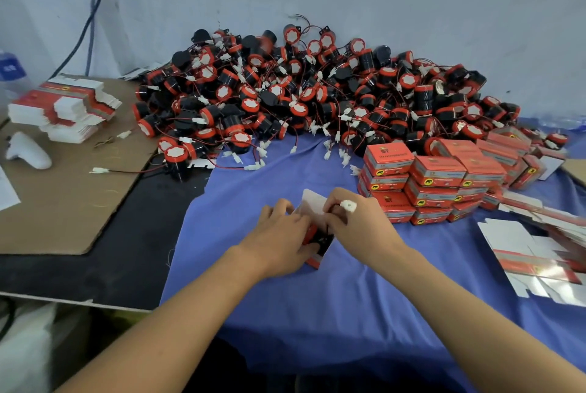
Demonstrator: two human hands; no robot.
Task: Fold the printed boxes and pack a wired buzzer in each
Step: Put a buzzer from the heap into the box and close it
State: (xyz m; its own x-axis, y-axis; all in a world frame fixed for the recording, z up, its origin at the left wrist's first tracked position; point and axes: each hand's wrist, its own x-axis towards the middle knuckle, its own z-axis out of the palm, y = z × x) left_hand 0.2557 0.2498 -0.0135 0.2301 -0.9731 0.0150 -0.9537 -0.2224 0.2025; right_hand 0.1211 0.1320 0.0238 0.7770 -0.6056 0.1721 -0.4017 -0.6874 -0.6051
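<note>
Both hands are working one open box (314, 262) on the blue cloth (317, 313), centre of the table. Left hand (282, 234) is gripping the box's side, right hand (358, 224) is pinching its white top flap. A buzzer (321, 240) is sitting partway inside. Buzzer pile (317, 97) is lying behind, packed boxes (437, 183) stacked just right, flat boxes (539, 259) far right

Both forearms (190, 300) stretched forward, left grip (280, 235) and right grip (358, 223) close together, both curled, apparently pinching.
</note>
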